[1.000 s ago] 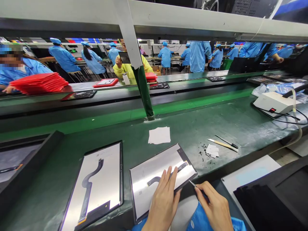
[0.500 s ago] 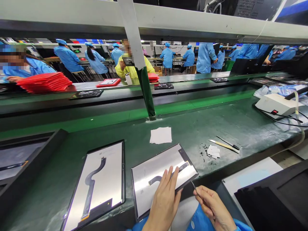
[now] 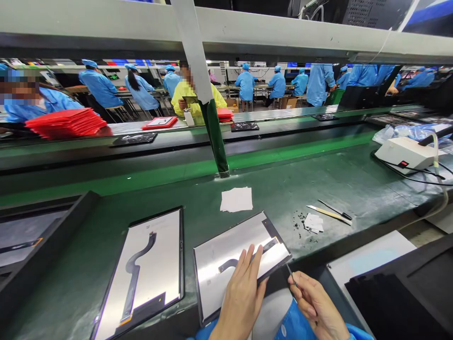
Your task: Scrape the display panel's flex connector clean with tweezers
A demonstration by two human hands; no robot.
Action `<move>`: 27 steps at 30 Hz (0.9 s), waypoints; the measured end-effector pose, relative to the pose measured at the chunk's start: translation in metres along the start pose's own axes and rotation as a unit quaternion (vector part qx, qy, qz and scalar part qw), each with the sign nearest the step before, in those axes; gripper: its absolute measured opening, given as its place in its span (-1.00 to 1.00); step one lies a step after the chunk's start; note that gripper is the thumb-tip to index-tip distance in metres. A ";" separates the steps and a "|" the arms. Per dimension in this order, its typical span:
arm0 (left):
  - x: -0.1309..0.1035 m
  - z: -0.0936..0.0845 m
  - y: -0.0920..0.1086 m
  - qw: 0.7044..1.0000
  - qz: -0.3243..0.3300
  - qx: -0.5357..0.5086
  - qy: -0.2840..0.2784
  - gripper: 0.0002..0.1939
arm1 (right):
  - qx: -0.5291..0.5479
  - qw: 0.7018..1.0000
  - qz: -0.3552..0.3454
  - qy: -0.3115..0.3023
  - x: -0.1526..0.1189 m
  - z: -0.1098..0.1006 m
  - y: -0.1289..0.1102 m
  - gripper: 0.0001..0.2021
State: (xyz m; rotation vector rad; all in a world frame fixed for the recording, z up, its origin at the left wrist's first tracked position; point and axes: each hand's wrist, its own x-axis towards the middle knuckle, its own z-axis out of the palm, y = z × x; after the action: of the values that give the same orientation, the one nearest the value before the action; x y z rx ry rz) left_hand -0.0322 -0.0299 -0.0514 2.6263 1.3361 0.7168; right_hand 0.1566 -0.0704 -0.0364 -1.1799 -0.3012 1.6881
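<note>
A silvery screen panel [image 3: 215, 255] with a dark flex cable lies at an angle on the green bench, its near corner over the front edge. My left hand [image 3: 242, 288] rests on it, fingers stretched over the cable and thumb by the near edge. Just right of the panel, my right hand [image 3: 314, 302] pinches a thin dark pointed tool [image 3: 292, 274], whose tip is close to the panel's right corner. I cannot tell if the tip touches it. Another panel [image 3: 159, 255] with a curved cable lies to the left, touched by neither hand.
White paper pieces [image 3: 236, 199] lie behind the panel. Small white slips [image 3: 313, 223], black scraps and two slender tools [image 3: 329, 215] are to the right. A black tray [image 3: 53, 241] stands at left, a white device [image 3: 406, 155] at far right. A post [image 3: 215, 137] rises behind.
My right hand and the tool have shifted slightly right. My left hand and the panels stay in place. Across the bench, dark items on the line moved right and the person in yellow lowered a held object.
</note>
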 end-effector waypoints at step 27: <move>-0.001 -0.001 -0.002 1.000 -0.008 -0.010 -0.008 -0.31 | -0.004 0.998 -0.054 0.029 -0.010 -0.001 -0.021 -0.44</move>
State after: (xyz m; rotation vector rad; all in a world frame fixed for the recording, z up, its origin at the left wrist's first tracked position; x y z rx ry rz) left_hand -0.0347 -0.0295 -0.0519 2.5973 1.3365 0.7024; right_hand 0.1698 -0.0690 -0.0175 -1.1956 -0.3308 1.5576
